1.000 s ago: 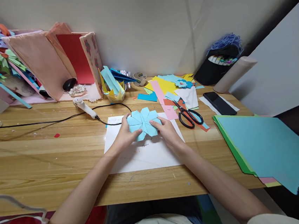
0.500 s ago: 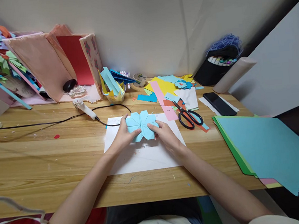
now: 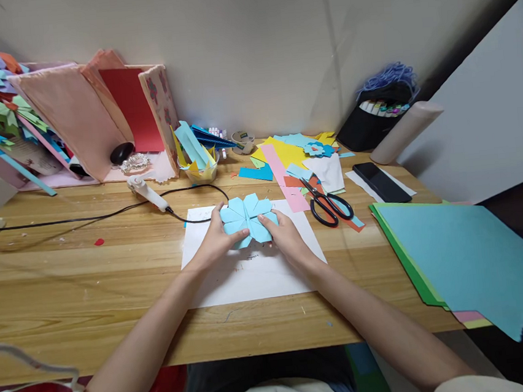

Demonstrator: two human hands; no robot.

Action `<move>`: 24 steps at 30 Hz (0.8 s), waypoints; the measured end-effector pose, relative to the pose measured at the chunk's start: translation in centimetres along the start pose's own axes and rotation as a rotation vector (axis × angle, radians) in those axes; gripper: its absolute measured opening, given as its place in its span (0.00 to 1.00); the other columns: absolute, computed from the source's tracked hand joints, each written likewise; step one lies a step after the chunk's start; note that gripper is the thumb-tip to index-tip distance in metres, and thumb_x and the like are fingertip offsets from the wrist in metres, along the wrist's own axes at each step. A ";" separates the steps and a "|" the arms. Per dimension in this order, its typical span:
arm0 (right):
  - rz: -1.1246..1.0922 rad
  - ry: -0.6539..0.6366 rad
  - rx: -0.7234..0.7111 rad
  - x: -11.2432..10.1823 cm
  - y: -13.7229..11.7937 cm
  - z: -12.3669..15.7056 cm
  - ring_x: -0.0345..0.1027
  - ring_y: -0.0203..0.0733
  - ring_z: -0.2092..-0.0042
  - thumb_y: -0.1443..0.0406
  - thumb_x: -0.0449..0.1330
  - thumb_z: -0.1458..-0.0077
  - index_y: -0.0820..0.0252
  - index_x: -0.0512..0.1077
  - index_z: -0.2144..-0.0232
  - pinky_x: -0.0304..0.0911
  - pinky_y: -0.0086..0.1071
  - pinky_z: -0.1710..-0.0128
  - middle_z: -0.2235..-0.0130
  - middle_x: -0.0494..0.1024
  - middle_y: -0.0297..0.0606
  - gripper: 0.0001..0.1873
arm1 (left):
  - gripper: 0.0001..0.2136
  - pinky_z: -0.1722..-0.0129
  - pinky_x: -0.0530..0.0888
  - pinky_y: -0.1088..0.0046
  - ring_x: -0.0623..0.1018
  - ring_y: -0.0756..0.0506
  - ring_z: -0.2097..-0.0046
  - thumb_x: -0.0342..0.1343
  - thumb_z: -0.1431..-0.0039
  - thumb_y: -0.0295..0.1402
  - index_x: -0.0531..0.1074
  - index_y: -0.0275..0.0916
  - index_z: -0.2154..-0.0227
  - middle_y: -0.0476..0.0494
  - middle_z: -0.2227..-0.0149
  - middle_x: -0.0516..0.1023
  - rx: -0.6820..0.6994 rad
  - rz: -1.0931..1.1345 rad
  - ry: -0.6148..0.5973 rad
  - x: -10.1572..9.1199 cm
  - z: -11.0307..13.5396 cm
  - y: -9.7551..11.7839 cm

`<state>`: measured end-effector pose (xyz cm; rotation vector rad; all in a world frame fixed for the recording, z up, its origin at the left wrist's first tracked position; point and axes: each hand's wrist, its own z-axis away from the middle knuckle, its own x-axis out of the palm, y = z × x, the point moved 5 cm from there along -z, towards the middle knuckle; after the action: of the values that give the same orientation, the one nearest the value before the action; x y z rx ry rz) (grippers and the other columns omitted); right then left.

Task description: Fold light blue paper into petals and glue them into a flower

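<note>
A light-blue folded paper flower (image 3: 247, 217) is held between both hands, above a white sheet of paper (image 3: 255, 280) on the wooden desk. My left hand (image 3: 219, 236) grips its left side, thumb on top and the other fingers mostly hidden beneath. On the right side, my right hand (image 3: 284, 229) pinches it with the thumb pressed near the centre. The petals spread outward, with crease lines meeting in the middle. A white glue gun (image 3: 148, 196) with a black cord lies beyond my left hand. Black-handled scissors (image 3: 324, 202) rest to the right of my right hand.
Paper scraps (image 3: 280, 157) lie behind the scissors. A phone (image 3: 381, 182) and a stack of coloured paper (image 3: 470, 250) sit at the right, the stack overhanging the front edge. At the back stand a cup of paper pieces (image 3: 201, 170), a black marker holder (image 3: 374, 117) and a pink box (image 3: 73, 121).
The flower has tilted slightly, and a gap now shows along its centre crease near my right thumb. Both hands keep their grip. The camera view has shifted a little.
</note>
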<state>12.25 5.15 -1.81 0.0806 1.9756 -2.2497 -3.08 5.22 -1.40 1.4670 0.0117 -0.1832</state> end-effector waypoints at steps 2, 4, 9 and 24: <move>0.036 0.036 -0.008 -0.3 -0.1 -0.1 0.58 0.34 0.81 0.51 0.53 0.51 0.58 0.67 0.67 0.54 0.28 0.84 0.77 0.69 0.34 0.17 | 0.48 0.46 0.62 0.60 0.62 0.39 0.43 0.64 0.61 0.33 0.39 0.40 0.40 0.32 0.41 0.55 -0.026 0.063 -0.019 0.2 0.1 0.1; 0.066 0.068 -0.037 -0.7 -0.2 -0.2 0.58 0.34 0.80 0.52 0.53 0.51 0.58 0.67 0.68 0.55 0.28 0.82 0.78 0.68 0.33 0.17 | 0.48 0.49 0.65 0.58 0.64 0.38 0.45 0.63 0.59 0.32 0.35 0.40 0.40 0.31 0.41 0.55 -0.085 0.178 -0.043 0.4 0.3 0.2; 0.117 0.124 -0.134 -1.1 -0.8 -0.3 0.65 0.41 0.70 0.54 0.51 0.49 0.59 0.67 0.70 0.60 0.32 0.73 0.74 0.71 0.36 0.14 | 0.43 0.50 0.67 0.63 0.63 0.39 0.44 0.60 0.56 0.25 0.38 0.35 0.41 0.27 0.40 0.53 -0.186 0.316 -0.002 0.4 0.4 0.5; 0.092 0.246 -0.170 -0.7 -0.9 0.7 0.66 0.43 0.64 0.54 0.50 0.46 0.59 0.66 0.66 0.61 0.34 0.67 0.67 0.74 0.39 0.15 | 0.31 0.54 0.69 0.63 0.70 0.40 0.51 0.61 0.56 0.30 0.54 0.34 0.49 0.30 0.47 0.65 -0.042 0.279 -0.013 0.6 0.2 0.3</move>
<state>12.88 4.64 -0.71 0.4386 2.2258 -2.0912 -2.50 5.01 -1.12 1.4094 -0.1973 0.0346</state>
